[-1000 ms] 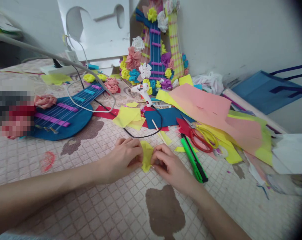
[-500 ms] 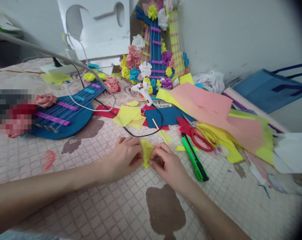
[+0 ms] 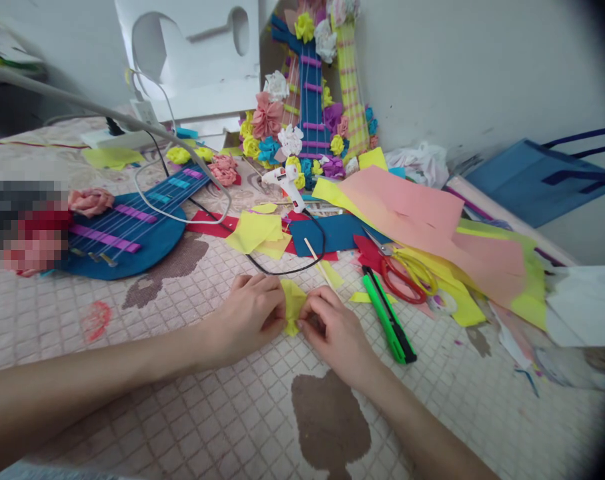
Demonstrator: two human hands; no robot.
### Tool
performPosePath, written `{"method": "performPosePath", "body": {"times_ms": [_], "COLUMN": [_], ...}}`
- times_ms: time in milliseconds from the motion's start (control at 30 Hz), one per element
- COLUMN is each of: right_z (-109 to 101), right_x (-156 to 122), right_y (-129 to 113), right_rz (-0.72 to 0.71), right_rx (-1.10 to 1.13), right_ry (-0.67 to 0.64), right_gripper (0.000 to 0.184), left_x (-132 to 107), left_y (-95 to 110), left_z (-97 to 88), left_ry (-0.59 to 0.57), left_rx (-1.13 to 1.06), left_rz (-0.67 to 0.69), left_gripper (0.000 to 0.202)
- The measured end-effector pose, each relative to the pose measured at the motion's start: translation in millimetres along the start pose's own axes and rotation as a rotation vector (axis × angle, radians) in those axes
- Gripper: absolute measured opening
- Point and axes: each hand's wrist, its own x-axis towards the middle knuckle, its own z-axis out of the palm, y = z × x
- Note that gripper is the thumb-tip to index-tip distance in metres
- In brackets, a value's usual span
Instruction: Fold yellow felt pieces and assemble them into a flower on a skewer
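Note:
A small piece of yellow paper (image 3: 293, 305) is pinched between both my hands just above the quilted mat. My left hand (image 3: 247, 317) grips its left side with curled fingers. My right hand (image 3: 335, 333) holds its right side, fingers closed. A thin wooden stick (image 3: 320, 264) lies just beyond my right hand. A green utility knife (image 3: 388, 317) rests to the right of that hand, with red and yellow scissors (image 3: 405, 270) behind it.
A white glue gun (image 3: 286, 181) with a black cord lies further back. Loose yellow, pink, blue and red paper sheets (image 3: 422, 223) spread to the right. A blue paper guitar (image 3: 132, 223) lies at the left; a flower-decorated guitar (image 3: 309, 113) leans against the wall.
The yellow paper looks a bit more folded and compact between my fingers. My hands have stayed in about the same place.

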Motion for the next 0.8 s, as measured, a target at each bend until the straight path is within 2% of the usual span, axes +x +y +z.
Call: {"method": "performPosePath", "body": {"times_ms": [433, 667, 800], "right_z": [0.2, -0.5, -0.1], "right_x": [-2.1, -4.0, -4.6], "right_y": [-2.8, -3.3, -2.2], "right_rz": [-0.010, -0.016, -0.010], "right_rx": [0.002, -0.040, -0.061], "right_ry": [-0.004, -0.014, -0.018], "right_gripper": [0.018, 0.010, 0.012], "left_x": [-1.3, 0.3, -0.9], "left_y": [3.5, 4.6, 5.3], "left_z": [0.5, -1.1, -0.8], "left_ry": [0.014, 0.001, -0.007], "left_rx": [-0.054, -0.055, -0.031], "left_rz": [-0.034, -0.045, -0.050], "left_gripper": [0.010, 0.006, 0.004]}}
